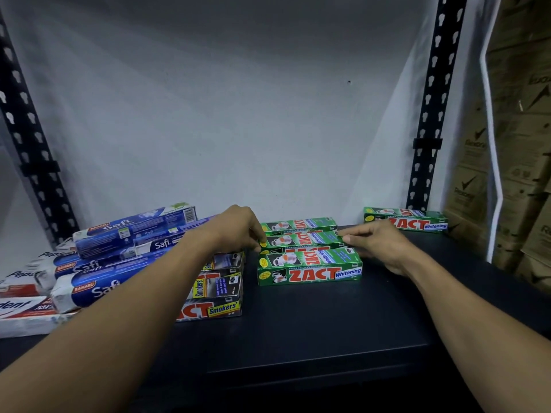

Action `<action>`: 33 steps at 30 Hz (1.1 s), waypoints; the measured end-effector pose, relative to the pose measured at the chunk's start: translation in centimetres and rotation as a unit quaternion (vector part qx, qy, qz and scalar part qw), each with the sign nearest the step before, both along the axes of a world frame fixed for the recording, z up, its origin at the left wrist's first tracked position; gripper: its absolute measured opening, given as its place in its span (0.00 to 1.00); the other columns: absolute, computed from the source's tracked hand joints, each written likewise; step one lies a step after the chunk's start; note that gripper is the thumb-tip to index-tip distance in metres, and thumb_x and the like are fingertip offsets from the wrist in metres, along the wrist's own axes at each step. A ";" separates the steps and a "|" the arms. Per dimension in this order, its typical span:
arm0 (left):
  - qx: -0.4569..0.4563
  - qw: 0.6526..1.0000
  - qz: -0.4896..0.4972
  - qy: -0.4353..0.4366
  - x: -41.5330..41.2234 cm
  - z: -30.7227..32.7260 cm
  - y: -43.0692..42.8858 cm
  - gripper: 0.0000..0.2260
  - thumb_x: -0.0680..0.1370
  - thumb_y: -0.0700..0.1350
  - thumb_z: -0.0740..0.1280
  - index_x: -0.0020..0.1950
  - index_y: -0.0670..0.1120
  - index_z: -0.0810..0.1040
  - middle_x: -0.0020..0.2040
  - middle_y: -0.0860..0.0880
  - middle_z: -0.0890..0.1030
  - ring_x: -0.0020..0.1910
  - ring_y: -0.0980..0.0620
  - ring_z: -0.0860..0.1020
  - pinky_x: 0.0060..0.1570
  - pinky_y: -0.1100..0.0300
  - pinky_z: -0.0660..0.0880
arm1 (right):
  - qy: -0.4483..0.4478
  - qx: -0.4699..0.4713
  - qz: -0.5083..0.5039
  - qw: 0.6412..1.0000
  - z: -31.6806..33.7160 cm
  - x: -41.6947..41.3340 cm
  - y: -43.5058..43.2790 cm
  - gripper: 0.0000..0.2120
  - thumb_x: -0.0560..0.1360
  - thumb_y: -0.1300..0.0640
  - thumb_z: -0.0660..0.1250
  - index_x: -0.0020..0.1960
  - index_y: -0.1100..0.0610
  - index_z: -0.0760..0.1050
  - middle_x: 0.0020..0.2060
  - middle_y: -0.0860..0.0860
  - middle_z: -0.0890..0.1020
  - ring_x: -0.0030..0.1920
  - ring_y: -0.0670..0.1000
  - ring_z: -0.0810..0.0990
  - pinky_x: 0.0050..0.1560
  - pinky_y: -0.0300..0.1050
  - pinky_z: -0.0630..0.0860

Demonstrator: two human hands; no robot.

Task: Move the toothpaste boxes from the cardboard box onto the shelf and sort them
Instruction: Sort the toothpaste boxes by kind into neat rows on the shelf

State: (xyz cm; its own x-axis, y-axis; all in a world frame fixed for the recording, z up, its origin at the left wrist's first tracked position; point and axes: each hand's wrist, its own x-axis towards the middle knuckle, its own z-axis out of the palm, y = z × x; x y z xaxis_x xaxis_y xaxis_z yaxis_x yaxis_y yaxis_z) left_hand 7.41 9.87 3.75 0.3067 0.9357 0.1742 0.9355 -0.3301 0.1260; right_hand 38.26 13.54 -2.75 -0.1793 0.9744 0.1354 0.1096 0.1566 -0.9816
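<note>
1. The middle green ZACT Whitening toothpaste box [301, 240] lies flat at the centre of the frame on the dark shelf board [298, 338], held at both ends.
2. The left hand [238, 228] curls its fingers down over the box's left end. The right hand [375, 245] pinches its right end between thumb and forefinger.
3. The rear green box [298, 225] lies just behind it and the front green box [310, 268] just in front, both close alongside. The far green box [405, 220] lies apart at the right.
4. Left of centre, the black ZACT Smokers boxes [220, 293] lie partly under the left forearm. The blue Safi boxes [119, 251] are piled beyond them, with the white-and-red Pepsodent boxes [21, 305] at the lower left edge.
5. Brown cardboard cartons [521, 174] are stacked at the right edge.
</note>
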 end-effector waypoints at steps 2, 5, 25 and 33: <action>0.001 1.000 -0.001 0.002 -0.1 -0.1 0.1 0.12 0.72 0.45 0.77 0.55 0.50 0.86 0.50 0.52 0.86 0.44 0.59 0.80 0.44 0.68 0.71 | -0.007 0.000 0.010 1.000 -0.1 0.1 0.2 0.10 0.75 0.66 0.70 0.56 0.63 0.83 0.48 0.55 0.87 0.48 0.51 0.86 0.44 0.40 0.82; -0.008 1.000 -0.004 0.008 -0.2 0.2 0.3 0.13 0.72 0.44 0.77 0.56 0.49 0.86 0.50 0.53 0.86 0.45 0.59 0.80 0.47 0.64 0.75 | -0.004 -0.003 0.017 1.000 -0.2 0.4 0.5 0.09 0.76 0.64 0.71 0.55 0.62 0.83 0.48 0.54 0.87 0.49 0.51 0.86 0.45 0.41 0.83; 0.025 0.996 0.024 0.078 1.8 0.3 5.4 0.12 0.75 0.36 0.71 0.56 0.46 0.86 0.52 0.48 0.86 0.48 0.51 0.82 0.51 0.55 0.80 | -0.011 0.011 0.012 1.000 -0.1 0.2 5.1 0.11 0.76 0.69 0.69 0.57 0.62 0.82 0.50 0.55 0.86 0.47 0.50 0.87 0.43 0.40 0.82; 0.036 0.999 0.018 -0.012 2.3 -0.3 2.3 0.10 0.80 0.45 0.68 0.59 0.50 0.84 0.58 0.51 0.84 0.51 0.53 0.81 0.52 0.58 0.77 | -0.397 0.286 -0.249 0.836 -0.1 7.7 7.4 0.19 0.74 0.64 0.70 0.64 0.54 0.79 0.61 0.55 0.81 0.63 0.59 0.75 0.66 0.51 0.70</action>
State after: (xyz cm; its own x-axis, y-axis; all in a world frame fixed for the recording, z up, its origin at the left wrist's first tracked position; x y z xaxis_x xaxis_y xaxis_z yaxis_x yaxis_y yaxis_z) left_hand 9.69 12.16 3.41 0.2687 0.9306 0.2486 0.9438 -0.3059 0.1248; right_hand 45.92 20.93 -2.83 -0.0249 0.7716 0.6356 0.8820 0.3163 -0.3494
